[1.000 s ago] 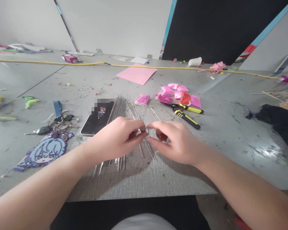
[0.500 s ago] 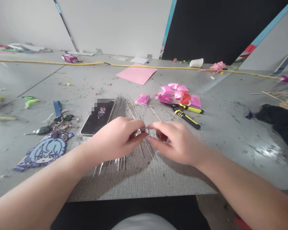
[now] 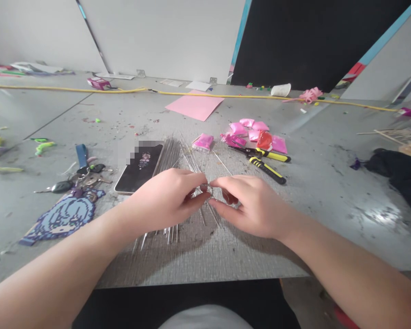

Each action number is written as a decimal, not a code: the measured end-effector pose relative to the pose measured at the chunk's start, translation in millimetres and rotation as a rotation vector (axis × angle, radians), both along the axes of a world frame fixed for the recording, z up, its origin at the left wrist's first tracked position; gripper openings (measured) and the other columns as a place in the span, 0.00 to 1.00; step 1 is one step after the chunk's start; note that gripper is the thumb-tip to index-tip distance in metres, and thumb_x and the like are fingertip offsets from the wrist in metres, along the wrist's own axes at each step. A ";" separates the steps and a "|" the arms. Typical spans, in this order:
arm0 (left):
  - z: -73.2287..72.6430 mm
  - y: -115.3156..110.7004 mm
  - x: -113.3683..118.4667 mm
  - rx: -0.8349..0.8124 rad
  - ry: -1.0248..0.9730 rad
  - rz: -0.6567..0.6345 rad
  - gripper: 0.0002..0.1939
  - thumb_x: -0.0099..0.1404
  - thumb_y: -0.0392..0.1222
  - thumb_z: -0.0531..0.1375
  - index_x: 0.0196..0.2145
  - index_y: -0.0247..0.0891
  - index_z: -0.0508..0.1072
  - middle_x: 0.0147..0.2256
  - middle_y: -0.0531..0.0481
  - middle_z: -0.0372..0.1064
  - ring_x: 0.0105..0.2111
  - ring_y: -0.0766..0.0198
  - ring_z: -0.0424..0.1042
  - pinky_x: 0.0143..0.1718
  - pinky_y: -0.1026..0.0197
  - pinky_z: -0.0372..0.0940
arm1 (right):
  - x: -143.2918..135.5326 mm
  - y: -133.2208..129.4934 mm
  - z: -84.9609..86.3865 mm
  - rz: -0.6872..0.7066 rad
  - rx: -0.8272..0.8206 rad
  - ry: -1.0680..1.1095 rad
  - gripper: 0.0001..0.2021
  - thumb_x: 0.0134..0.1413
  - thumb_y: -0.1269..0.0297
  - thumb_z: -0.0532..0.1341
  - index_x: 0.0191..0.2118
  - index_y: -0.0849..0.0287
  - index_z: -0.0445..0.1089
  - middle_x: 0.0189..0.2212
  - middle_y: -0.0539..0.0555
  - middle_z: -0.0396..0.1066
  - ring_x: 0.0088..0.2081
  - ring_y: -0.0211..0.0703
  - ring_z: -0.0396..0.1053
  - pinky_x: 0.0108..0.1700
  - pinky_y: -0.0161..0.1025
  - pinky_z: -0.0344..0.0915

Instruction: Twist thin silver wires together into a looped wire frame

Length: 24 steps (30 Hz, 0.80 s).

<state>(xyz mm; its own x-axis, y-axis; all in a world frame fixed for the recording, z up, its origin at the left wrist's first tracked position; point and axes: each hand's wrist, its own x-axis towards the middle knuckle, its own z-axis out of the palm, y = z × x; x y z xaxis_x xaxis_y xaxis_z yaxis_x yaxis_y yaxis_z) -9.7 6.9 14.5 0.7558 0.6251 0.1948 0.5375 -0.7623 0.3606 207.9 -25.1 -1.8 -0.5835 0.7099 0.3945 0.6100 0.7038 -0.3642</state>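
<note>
Pinching wire point(image 3: 211, 189): left hand point(image 3: 173, 196), right hand point(image 3: 255, 205) nearly closed.

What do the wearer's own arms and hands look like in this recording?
Both the left hand and the right hand are bare: no gloves. No watch or bracelet shows at either wrist, and no sleeve covers the visible forearms. Some fingers are partly hidden, so I can't rule out rings.

Phone point(image 3: 140, 171) left — pliers point(image 3: 267, 170) right — wires point(image 3: 170, 153) between them
</note>
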 end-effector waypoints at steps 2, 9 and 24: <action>-0.4 -0.1 -0.4 0.005 0.004 -0.013 0.10 0.68 0.38 0.55 0.28 0.38 0.61 0.22 0.56 0.56 0.21 0.68 0.55 0.24 0.63 0.51 | -0.4 -0.5 0.8 0.006 0.008 -0.010 0.12 0.65 0.60 0.57 0.47 0.62 0.69 0.27 0.51 0.68 0.28 0.39 0.64 0.32 0.37 0.59; -0.3 -1.6 -1.7 -0.014 0.015 -0.026 0.11 0.69 0.39 0.55 0.28 0.38 0.60 0.23 0.56 0.58 0.22 0.68 0.56 0.24 0.63 0.51 | -1.5 -1.6 3.4 0.032 0.020 -0.021 0.12 0.65 0.61 0.57 0.46 0.64 0.69 0.27 0.52 0.69 0.28 0.39 0.63 0.31 0.37 0.59; 0.0 -0.9 -0.1 -0.072 -0.122 0.089 0.04 0.69 0.39 0.57 0.37 0.37 0.69 0.25 0.56 0.64 0.23 0.70 0.61 0.26 0.65 0.55 | 0.9 -0.1 -1.9 -0.060 0.055 0.095 0.09 0.66 0.62 0.57 0.42 0.60 0.71 0.29 0.53 0.73 0.29 0.38 0.67 0.32 0.36 0.60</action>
<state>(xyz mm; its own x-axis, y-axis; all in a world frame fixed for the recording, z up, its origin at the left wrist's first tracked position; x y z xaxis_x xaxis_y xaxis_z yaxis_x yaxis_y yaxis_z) -9.8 6.0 14.5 0.6706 0.7040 0.2339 0.5505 -0.6836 0.4792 208.8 -25.3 -3.7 -0.4991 0.7179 0.4853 0.6162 0.6878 -0.3837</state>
